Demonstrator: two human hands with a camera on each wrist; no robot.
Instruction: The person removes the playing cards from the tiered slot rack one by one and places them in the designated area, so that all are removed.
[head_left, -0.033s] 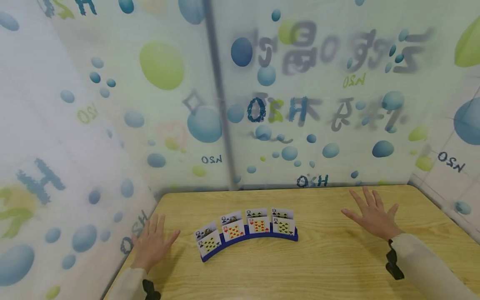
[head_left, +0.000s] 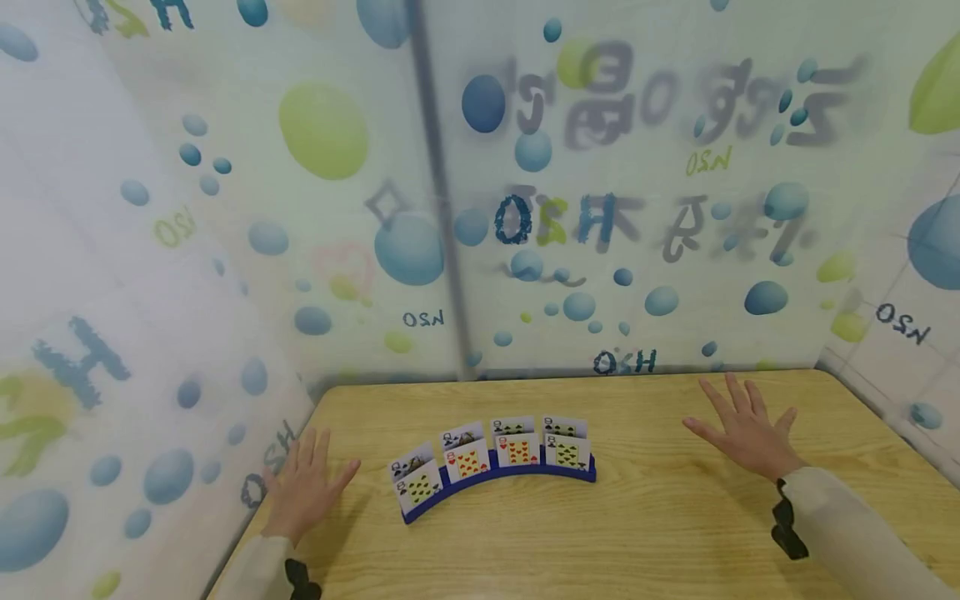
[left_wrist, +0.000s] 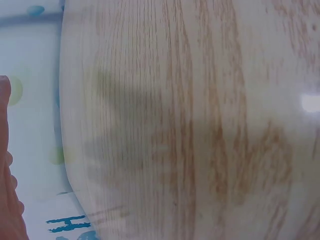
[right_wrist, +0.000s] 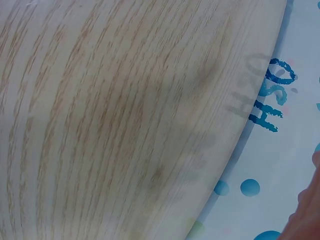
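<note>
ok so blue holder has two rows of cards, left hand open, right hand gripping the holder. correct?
Not quite: the right hand isn't gripping the blue holder. The head view shows it apart, off to the holder's right, fingers spread. The rest stands: two rows of cards, left hand open.

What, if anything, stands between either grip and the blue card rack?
Nothing visible does. In the head view, only bare tabletop shows between the left grip and the blue card rack, and likewise between the rack and the right grip.
</note>
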